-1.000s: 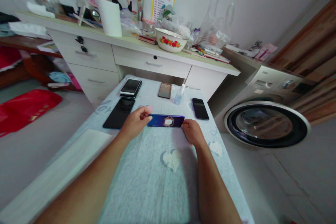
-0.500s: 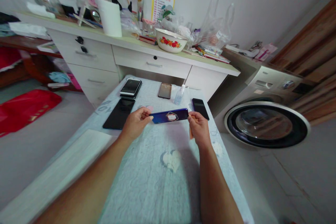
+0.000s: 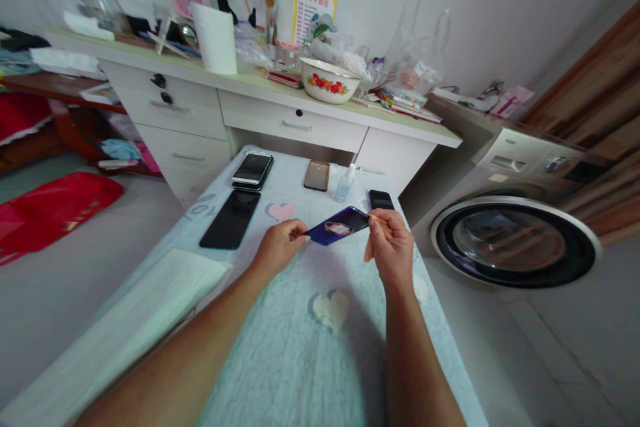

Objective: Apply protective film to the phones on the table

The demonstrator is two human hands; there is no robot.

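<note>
A dark blue phone (image 3: pixel 338 226) is held above the cloth-covered table (image 3: pixel 300 347), tilted so its right end is higher. My left hand (image 3: pixel 281 245) pinches its left end, and my right hand (image 3: pixel 390 243) grips its right end. An orange-tan piece, too small to make out, shows in the fingers of my right hand as well. Behind my right hand lies a dark phone (image 3: pixel 381 200), partly hidden. A clear spray bottle (image 3: pixel 344 183) stands beyond the held phone, beside a brown-grey phone or case (image 3: pixel 317 175).
At the table's left lie a black tablet-like device (image 3: pixel 231 219) and stacked phones (image 3: pixel 253 171). A folded pale cloth or board (image 3: pixel 125 327) runs along the left edge. Beyond are a white cabinet (image 3: pixel 280 121) with a flowered bowl (image 3: pixel 329 81) and a washing machine (image 3: pixel 515 240).
The blue phone has moved slightly right and is now tilted, its right end up. Both hands have shifted right with it. My right hand now covers more of the dark phone behind it.
</note>
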